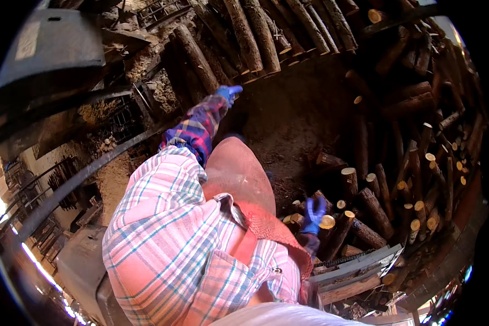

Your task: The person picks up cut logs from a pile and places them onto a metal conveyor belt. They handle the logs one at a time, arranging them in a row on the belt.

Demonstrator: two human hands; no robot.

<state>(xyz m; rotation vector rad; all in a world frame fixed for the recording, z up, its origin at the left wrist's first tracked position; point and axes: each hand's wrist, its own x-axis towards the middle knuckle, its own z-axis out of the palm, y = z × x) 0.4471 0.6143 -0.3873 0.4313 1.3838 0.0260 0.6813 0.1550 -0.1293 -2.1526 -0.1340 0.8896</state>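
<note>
My left hand (229,94), in a blue glove, is stretched far forward. Its fingers reach out to the right beside the end of a bark-covered log (196,58); whether it touches that log I cannot tell. Lower on the right, my right hand (313,215) wears a blue-purple glove, its fingers apart and nothing seen in them. Right beside it is the pale cut end of a log (327,221), part of a pile of standing and leaning logs (374,209). Contact between that hand and the pile is unclear.
A row of logs (261,35) lies side by side ahead. More logs (410,103) are heaped at the far right. Dark dirt floor (293,117) lies between. A curved metal bar (87,171) crosses the left, below a grey metal housing (51,46). Boards (356,277) stand near my right arm.
</note>
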